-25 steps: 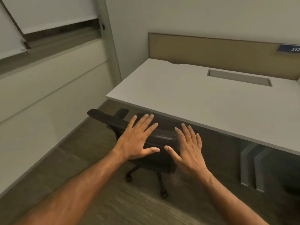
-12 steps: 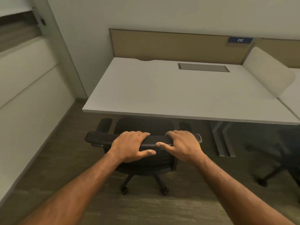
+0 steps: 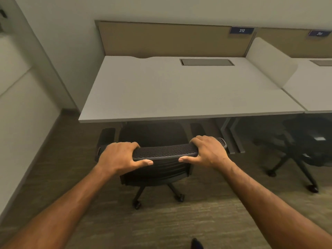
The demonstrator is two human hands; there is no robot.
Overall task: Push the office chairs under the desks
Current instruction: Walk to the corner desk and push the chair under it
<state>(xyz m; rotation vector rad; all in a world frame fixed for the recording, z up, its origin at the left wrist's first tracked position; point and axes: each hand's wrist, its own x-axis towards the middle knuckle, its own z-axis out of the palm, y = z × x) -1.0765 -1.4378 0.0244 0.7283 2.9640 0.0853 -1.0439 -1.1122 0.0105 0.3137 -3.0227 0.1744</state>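
Observation:
A black mesh-backed office chair [image 3: 162, 152] stands squarely in front of a white desk [image 3: 172, 90], its seat and armrests partly beneath the desk's front edge. My left hand [image 3: 119, 156] grips the top rail of the backrest on its left side, fingers over the top and thumb behind. My right hand [image 3: 208, 152] grips the same rail on its right side. The chair's castors show on the carpet below. A second black office chair [image 3: 305, 141] stands at the right, partly under the neighbouring desk [image 3: 312, 94].
A wall runs along the left, close to the desk's side. A tan divider panel with a "212" label [image 3: 241, 30] backs the desk, and a white screen [image 3: 269, 63] separates the two desks. Grey desk legs [image 3: 233, 137] stand right of the chair.
My open hands came down and closed on the chair's backrest top, then slid apart toward its ends. The chair turned square to the desk.

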